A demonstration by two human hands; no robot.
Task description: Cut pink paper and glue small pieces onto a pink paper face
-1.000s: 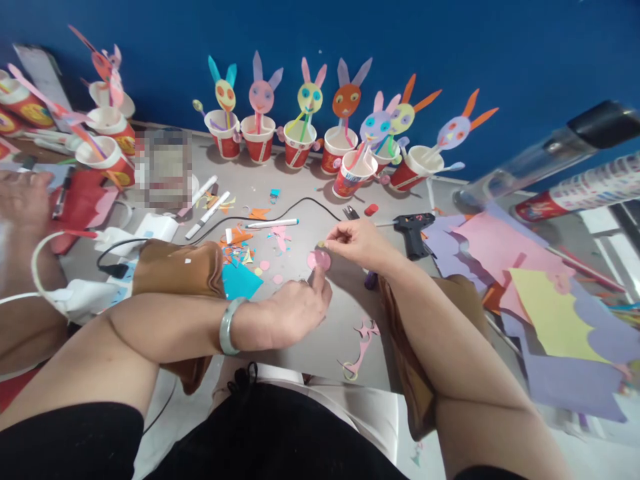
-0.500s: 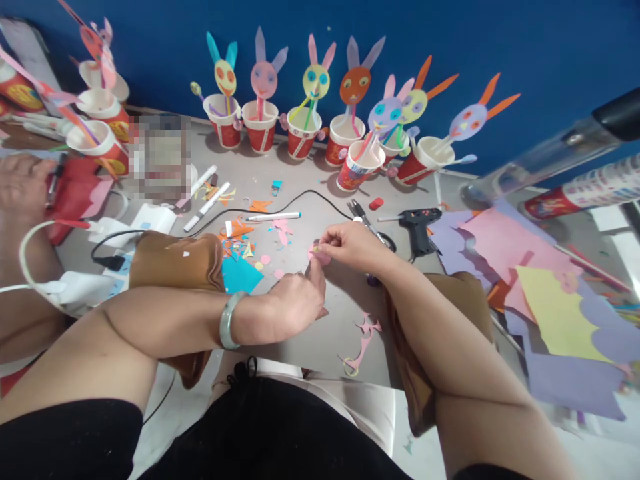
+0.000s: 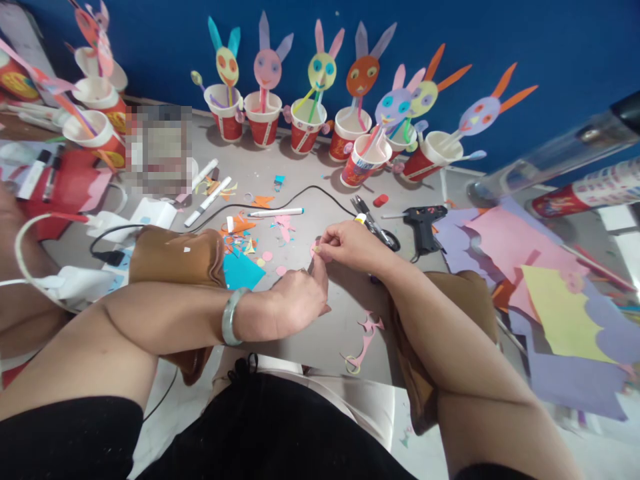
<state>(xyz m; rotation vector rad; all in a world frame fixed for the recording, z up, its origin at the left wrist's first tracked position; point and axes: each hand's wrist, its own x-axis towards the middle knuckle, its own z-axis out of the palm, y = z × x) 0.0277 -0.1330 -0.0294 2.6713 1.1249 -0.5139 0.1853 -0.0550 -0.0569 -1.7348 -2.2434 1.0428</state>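
At the grey table [image 3: 343, 323], a pink disc [image 3: 313, 247] is apparently steadied by the left hand [image 3: 300, 300], whether pinched or pressed cannot be told, while a yellow bit [image 3: 317, 249], seemingly too small for a fuller grip, is clamped beside it in the right hand's [image 3: 351, 245] fingertips.

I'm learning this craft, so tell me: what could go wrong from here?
The pink paper disc, at the fingertips of the left hand and right hand, could crease or slip. The glue gun lies near the right hand; if it is hot, it could burn a straying finger.
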